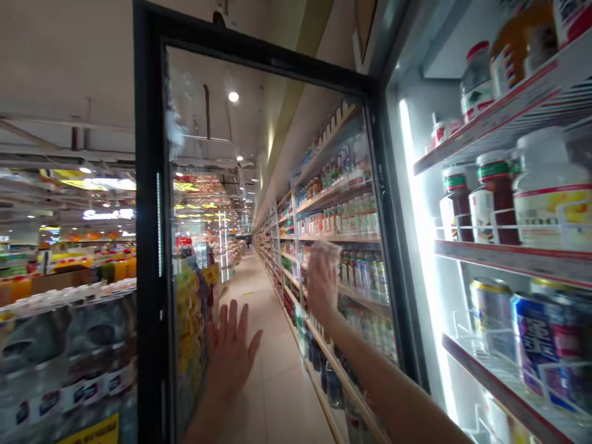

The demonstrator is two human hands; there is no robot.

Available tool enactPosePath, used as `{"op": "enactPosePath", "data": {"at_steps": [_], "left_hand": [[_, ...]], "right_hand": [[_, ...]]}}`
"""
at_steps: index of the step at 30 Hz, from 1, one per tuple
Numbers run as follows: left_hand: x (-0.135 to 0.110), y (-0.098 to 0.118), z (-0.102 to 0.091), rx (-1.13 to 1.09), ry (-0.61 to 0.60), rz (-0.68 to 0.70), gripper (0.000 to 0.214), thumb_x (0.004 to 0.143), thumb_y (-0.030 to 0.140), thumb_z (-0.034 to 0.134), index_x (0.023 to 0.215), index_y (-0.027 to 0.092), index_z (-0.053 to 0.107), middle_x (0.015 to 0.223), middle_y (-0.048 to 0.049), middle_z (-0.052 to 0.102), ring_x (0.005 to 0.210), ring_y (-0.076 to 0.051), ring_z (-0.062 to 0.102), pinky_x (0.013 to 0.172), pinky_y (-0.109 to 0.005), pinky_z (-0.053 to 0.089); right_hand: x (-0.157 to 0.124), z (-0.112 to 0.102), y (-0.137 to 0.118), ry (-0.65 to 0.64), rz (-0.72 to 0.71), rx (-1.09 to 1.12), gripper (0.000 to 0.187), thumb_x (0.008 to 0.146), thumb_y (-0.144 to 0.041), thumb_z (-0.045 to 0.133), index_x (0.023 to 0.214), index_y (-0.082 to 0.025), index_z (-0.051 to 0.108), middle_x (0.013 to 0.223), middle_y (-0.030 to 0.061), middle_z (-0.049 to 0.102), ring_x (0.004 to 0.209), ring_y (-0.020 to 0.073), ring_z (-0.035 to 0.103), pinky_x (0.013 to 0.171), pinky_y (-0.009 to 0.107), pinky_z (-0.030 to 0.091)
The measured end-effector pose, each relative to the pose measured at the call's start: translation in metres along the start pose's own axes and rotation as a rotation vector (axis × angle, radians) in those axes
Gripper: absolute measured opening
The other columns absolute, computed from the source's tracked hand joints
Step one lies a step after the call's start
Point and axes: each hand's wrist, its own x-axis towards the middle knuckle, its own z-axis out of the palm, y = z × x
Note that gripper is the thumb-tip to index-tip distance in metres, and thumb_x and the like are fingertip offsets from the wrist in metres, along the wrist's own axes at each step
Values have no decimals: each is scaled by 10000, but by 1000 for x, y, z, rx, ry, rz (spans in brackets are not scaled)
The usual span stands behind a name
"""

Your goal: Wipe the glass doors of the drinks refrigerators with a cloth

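A fridge's glass door (148, 246) with a black frame stands swung open in front of me. My left hand (231, 351) lies flat against the glass low down, fingers spread and empty. Higher and to the right, my right hand (322, 280) presses a pale, blurred cloth (326, 250) against the glass, fingers closed over it. Through the pane I see a long shop aisle (259, 320) and its shelves.
The open, lit fridge (509, 259) at right holds jars, bottles and cans on white wire shelves. Packs of bottled drinks (69, 357) are stacked at the left. Aisle shelving (333, 209) full of bottles runs away behind the glass.
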Motion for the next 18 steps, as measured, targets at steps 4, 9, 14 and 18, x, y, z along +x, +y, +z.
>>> {"op": "enactPosePath", "data": {"at_steps": [4, 9, 14, 18], "left_hand": [[-10, 3, 1, -10, 14, 27, 695, 879, 376, 481, 1464, 157, 174, 1485, -170, 288, 1410, -292, 187, 1119, -527, 203], [-7, -2, 4, 4, 22, 39, 705, 877, 367, 486, 1468, 174, 153, 1486, -162, 291, 1414, -282, 175, 1124, -522, 197], [-10, -4, 11, -7, -3, 29, 712, 875, 379, 488, 1469, 177, 152, 1486, -166, 289, 1408, -297, 190, 1111, -531, 218], [-10, -6, 15, -20, -2, 34, 709, 876, 364, 487, 1470, 183, 146, 1489, -164, 284, 1412, -293, 176, 1116, -531, 206]], "right_hand": [[-30, 6, -11, -113, -453, 50, 605, 833, -136, 421, 1422, -255, 350, 1418, 50, 460, 1385, 211, 270, 1148, 450, 165], [-28, -2, 15, 84, 150, -112, 550, 884, -158, 328, 1435, -160, 323, 1439, 144, 413, 1395, 274, 243, 1069, 509, 259], [-58, 4, -6, -122, -442, 30, 562, 843, -131, 392, 1392, -249, 404, 1420, 28, 460, 1395, 213, 246, 1150, 450, 132], [-61, -5, 29, 14, -117, -52, 556, 868, -124, 343, 1413, -229, 362, 1390, 88, 486, 1376, 229, 289, 1117, 498, 189]]}}
